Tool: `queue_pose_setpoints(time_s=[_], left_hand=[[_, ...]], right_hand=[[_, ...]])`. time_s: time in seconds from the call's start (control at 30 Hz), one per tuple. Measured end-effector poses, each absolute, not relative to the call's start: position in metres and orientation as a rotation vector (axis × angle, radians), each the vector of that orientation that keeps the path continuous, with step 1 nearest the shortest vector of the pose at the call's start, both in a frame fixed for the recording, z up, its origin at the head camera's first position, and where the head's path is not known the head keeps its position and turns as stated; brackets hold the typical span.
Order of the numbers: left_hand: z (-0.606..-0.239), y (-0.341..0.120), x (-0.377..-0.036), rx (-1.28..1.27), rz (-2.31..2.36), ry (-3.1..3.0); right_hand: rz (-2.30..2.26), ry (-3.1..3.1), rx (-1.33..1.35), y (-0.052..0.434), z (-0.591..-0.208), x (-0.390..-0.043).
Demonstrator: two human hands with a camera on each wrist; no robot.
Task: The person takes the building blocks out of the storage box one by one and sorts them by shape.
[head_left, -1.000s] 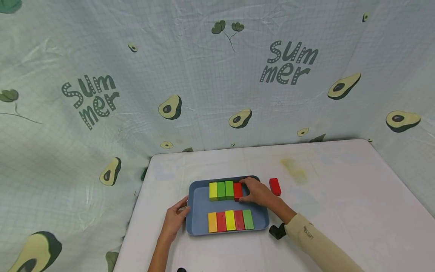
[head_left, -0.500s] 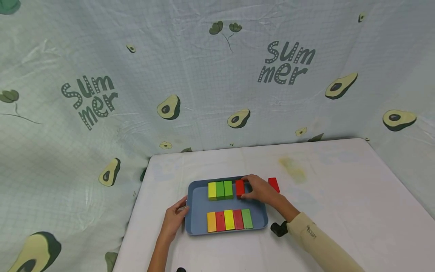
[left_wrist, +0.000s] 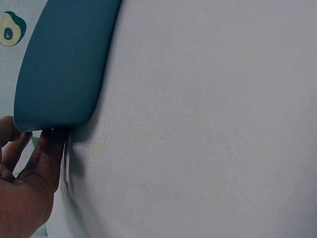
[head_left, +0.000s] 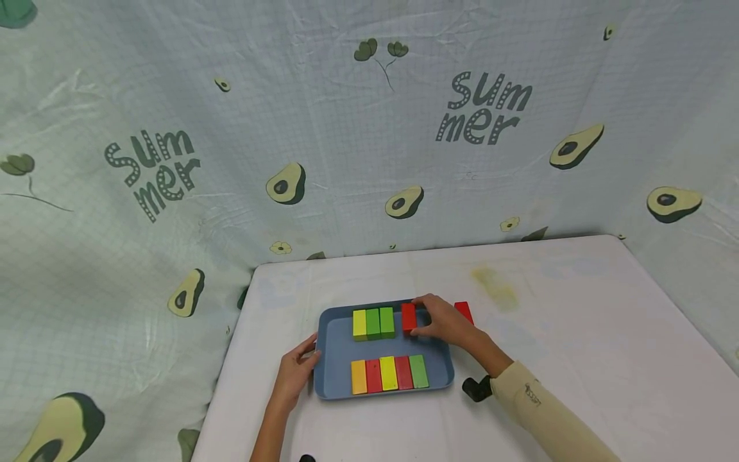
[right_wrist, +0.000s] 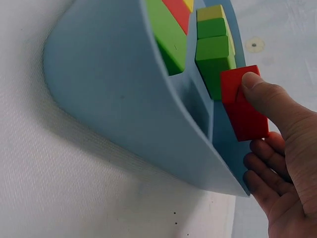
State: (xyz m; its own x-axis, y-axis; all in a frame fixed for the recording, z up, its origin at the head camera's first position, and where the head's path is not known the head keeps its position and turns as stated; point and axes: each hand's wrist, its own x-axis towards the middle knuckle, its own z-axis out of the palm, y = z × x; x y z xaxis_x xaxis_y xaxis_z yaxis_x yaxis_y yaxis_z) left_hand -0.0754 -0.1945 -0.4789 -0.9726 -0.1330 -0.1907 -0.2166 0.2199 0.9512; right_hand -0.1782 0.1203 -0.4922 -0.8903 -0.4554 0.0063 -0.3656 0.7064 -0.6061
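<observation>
A blue tray (head_left: 331, 340) lies on the white table. Its far row holds a yellow block (head_left: 360, 324) and two green blocks (head_left: 380, 323); the near row (head_left: 383, 374) holds several blocks in orange, red, yellow and green. My right hand (head_left: 441, 324) pinches a red block (head_left: 408, 317) at the far row's right end, a small gap from the green ones. In the right wrist view my thumb (right_wrist: 257, 84) presses on that red block (right_wrist: 242, 106) beside a green block (right_wrist: 214, 54). My left hand (head_left: 300, 369) touches the tray's left edge (left_wrist: 64, 64) with straight fingers (left_wrist: 49, 153).
A second red block (head_left: 464, 311) lies on the table just right of the tray, partly behind my right hand. An avocado-print cloth (head_left: 288, 160) walls the table at the back and sides. A yellowish stain (head_left: 493, 285) marks the tabletop.
My right hand has moved the red block slightly right and away from the green blocks, opening a small gap. The left hand has stayed at the tray's edge.
</observation>
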Motion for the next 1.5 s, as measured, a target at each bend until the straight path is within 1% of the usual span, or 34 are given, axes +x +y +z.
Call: queue_pose_setpoints(time_s=[0.17,0.37,0.6,0.77,1.17,1.5], left_hand=[[-0.486,-0.197,-0.078,-0.359,1.885,2.394],[-0.509,-0.205,-0.084,-0.375,1.896,2.391],[-0.5,-0.202,-0.082,-0.37,1.883,2.392],[-0.513,-0.206,-0.086,-0.388,1.876,2.416],[-0.516,-0.205,-0.085,-0.394,1.868,2.428],[-0.516,-0.206,-0.088,-0.413,1.85,2.427]], right_hand=[[-0.944,2.776,-0.659,0.123,-0.488,-0.179],[-0.967,2.788,-0.633,0.129,-0.484,-0.183],[-0.987,2.759,-0.64,0.137,-0.485,-0.185],[-1.033,2.725,-0.645,0.144,-0.487,-0.186],[-1.112,2.675,-0.626,0.171,-0.475,-0.192],[-1.177,2.662,-0.596,0.184,-0.478,-0.192]])
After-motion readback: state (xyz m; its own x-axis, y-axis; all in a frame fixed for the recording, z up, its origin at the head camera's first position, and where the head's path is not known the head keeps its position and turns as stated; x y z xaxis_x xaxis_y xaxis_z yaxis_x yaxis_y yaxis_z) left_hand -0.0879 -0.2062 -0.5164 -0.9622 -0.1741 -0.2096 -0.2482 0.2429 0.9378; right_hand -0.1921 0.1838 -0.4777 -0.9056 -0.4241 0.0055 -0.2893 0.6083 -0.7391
